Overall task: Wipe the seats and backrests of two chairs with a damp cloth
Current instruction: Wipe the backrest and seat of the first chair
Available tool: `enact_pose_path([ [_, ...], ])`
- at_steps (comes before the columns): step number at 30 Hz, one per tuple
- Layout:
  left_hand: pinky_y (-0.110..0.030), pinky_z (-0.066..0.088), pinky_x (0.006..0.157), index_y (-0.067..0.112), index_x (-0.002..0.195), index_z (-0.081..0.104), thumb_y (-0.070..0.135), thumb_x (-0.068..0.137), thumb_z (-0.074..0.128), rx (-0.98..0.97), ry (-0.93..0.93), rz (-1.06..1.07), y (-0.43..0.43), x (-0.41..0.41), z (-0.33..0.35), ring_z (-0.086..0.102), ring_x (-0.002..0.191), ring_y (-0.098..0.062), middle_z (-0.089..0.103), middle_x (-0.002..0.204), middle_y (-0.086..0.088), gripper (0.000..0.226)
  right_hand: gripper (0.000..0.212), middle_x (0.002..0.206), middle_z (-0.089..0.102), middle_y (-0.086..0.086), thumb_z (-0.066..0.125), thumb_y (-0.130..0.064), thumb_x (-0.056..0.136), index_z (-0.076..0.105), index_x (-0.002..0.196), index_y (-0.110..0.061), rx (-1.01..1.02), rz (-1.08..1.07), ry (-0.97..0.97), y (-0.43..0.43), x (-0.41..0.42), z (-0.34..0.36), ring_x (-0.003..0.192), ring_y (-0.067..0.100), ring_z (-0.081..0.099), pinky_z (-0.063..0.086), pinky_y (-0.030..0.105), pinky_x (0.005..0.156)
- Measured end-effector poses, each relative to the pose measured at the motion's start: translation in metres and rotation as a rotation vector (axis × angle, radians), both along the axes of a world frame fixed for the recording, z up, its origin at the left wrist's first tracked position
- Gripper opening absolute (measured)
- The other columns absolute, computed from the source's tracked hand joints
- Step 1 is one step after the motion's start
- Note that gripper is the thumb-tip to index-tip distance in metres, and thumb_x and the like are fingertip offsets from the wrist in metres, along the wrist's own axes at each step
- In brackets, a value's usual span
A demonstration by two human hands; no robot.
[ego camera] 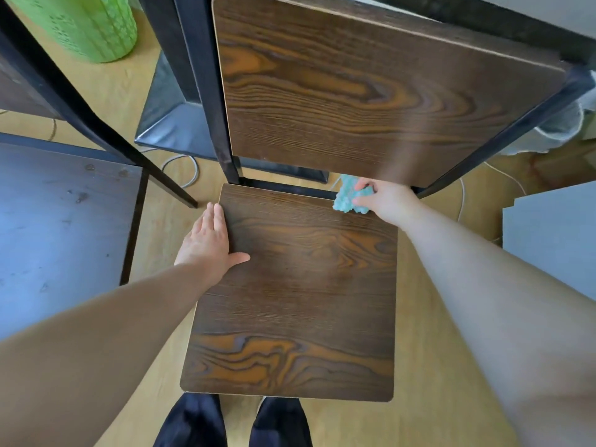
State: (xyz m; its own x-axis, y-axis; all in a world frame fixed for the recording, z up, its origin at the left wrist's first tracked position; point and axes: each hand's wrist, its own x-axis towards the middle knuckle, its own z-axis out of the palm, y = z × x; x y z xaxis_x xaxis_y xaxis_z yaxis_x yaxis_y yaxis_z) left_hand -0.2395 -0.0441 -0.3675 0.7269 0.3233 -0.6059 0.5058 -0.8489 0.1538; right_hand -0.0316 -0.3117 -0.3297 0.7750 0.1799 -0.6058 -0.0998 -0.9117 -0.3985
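The seat (290, 285) and backrest (371, 91) are dark grained wood with a slight sheen; frame (209, 91) matt black metal; cloth (346, 196) nubby teal.

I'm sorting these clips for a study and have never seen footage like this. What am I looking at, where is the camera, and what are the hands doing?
There is no machine here. A person wears a wide-angle camera on the head, so you look down along both bare arms, and the edges of the picture bend. This is the only view.

In front is a wooden chair: its seat below, its backrest above. The left hand lies flat and open on the seat's left edge. The right hand grips a turquoise cloth at the seat's back right corner, just under the backrest. Nothing else lies on the seat.

A second, darker seat stands at the left.
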Motion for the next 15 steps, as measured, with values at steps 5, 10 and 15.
enact_pose_path([
  [5,-0.042,0.017,0.122,0.01,0.156,-0.014,0.053,0.087,0.067,0.016,0.022,-0.004,-0.003,0.002,0.001,0.002,0.154,-0.027,-0.008,0.167,-0.009,0.115,0.038,0.131,0.058,0.003,0.067,-0.034,0.092,0.06,0.13,-0.028,-0.128,0.163,-0.042,0.003,0.007,-0.006,0.1,0.018,0.054,0.04,0.021,0.072],
  [10,-0.041,0.017,0.122,0.009,0.157,-0.014,0.052,0.088,0.066,0.024,0.039,-0.009,-0.003,0.004,0.001,0.0,0.154,-0.027,-0.009,0.167,-0.01,0.114,0.024,0.124,0.057,0.004,0.059,-0.024,0.097,0.062,0.119,-0.032,-0.203,0.316,-0.077,0.004,0.012,-0.006,0.089,0.02,0.052,0.035,0.02,0.055],
  [15,-0.042,0.017,0.122,0.01,0.157,-0.014,0.052,0.088,0.066,0.021,0.041,-0.006,-0.003,0.003,0.001,0.0,0.154,-0.027,-0.01,0.167,-0.009,0.114,0.029,0.117,0.061,0.008,0.051,-0.017,0.1,0.058,0.124,-0.03,-0.307,0.408,-0.119,0.004,0.011,-0.01,0.085,0.025,0.052,0.035,0.026,0.054],
])
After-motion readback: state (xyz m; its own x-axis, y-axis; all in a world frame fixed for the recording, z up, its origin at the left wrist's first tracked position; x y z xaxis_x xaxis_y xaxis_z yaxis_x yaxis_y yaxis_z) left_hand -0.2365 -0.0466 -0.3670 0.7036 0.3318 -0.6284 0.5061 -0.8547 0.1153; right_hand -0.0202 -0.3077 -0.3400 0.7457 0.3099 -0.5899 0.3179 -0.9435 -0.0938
